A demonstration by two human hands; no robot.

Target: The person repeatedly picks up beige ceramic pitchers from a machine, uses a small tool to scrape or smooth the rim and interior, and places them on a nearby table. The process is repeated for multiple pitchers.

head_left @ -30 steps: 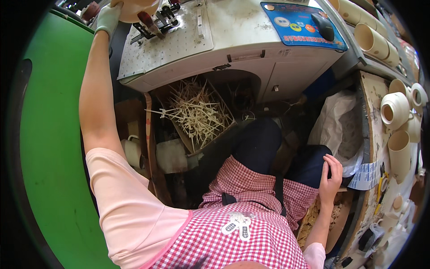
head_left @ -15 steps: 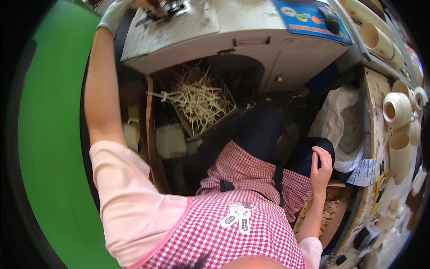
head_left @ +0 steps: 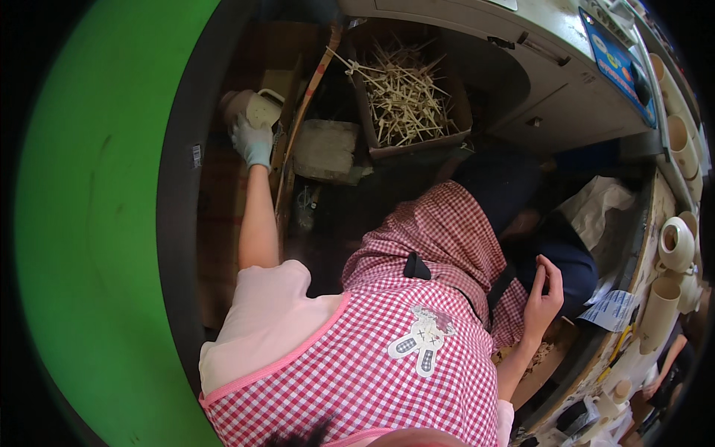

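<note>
My left hand (head_left: 255, 141), in a pale glove, reaches down into a cardboard box at the left. Its fingers are curled against a pinkish-brown rounded piece (head_left: 236, 104), whose kind I cannot make out in the shadow. Right beside it is a cream mug (head_left: 262, 112) with a handle; whether the hand also touches the mug is unclear. My right hand (head_left: 544, 302) is bare and rests near my right knee. Its fingers are loosely bent, a little apart, and nothing shows in them.
A carton (head_left: 421, 149) full of thin pale sticks stands under the white workbench (head_left: 547, 74). A grey block (head_left: 325, 150) lies near the wooden strip (head_left: 302, 115). Cream mugs (head_left: 676, 238) and cylinders (head_left: 661, 305) line the right-hand shelf. Green surface (head_left: 97, 223) fills the left.
My left hand has come down from the bench top into the box at the left. The view has turned with my body, and my right hand stays by my knee.
</note>
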